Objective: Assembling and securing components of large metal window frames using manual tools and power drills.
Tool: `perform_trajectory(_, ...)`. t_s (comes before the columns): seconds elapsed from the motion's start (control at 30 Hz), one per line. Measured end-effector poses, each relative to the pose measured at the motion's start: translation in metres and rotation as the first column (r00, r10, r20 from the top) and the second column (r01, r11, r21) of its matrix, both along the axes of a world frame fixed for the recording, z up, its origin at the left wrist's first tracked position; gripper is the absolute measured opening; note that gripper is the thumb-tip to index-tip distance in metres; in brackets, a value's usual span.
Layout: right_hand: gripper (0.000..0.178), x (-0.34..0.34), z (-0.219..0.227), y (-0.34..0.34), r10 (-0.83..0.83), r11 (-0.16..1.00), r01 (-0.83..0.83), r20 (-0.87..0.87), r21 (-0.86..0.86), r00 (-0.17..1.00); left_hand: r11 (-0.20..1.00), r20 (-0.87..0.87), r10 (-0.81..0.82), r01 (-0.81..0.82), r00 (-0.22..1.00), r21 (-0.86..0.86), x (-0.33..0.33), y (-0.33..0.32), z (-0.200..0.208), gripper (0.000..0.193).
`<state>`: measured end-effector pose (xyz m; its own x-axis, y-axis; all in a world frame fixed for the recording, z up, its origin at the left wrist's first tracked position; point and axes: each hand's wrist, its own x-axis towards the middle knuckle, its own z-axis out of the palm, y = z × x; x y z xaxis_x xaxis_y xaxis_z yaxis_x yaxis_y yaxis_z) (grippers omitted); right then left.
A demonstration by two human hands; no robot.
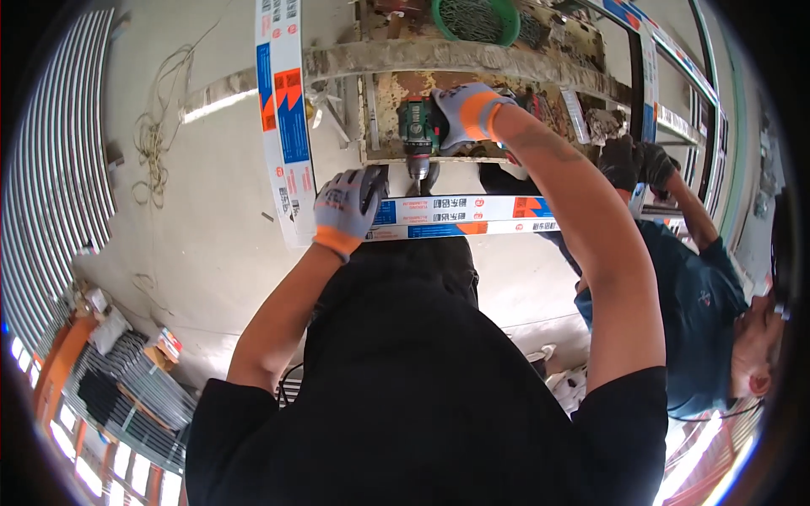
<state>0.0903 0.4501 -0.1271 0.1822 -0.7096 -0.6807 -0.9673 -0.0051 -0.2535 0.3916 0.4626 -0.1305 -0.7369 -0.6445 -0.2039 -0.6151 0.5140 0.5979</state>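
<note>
In grey work gloves with orange cuffs, both my hands work at a window or door frame of aluminium profiles wrapped in printed film. My right hand (469,115) is closed round the grip of a green and black cordless drill (417,125); the grip itself is hidden by the glove. The drill's chuck points toward me, its tip close to the near crosswise profile (498,207); contact cannot be made out. My left hand (350,202) is wrapped round that profile's left end, beside the corner with the lengthwise profile (291,110).
Beyond the drill stands a worn bench (388,93) with scattered small parts and a green basket (516,24) of screws. At right, a co-worker's dark-gloved hands (633,163) are at the frame. Rope (152,143) lies on the left floor, near long metal profiles (59,152).
</note>
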Motion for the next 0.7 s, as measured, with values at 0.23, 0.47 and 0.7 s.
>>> perform_trajectory(0.23,0.075,-0.023,-0.026,-0.006,-0.103,0.993,0.090,0.189,0.072,0.977,0.952,0.052,0.018,-0.001,0.998,-0.306,0.026,0.041,-0.011,0.036)
perform_trajectory(0.47,0.036,-0.038,-0.071,-0.027,-0.273,0.886,0.055,0.421,0.460,0.865,0.928,0.065,0.112,-0.081,0.992,-0.365,0.029,0.048,-0.024,0.034)
perform_trajectory(0.7,0.017,-0.053,-0.118,-0.014,-0.598,0.455,-0.136,0.415,0.880,0.686,0.942,0.022,0.088,-0.076,0.996,-0.328,0.030,0.045,-0.022,0.036)
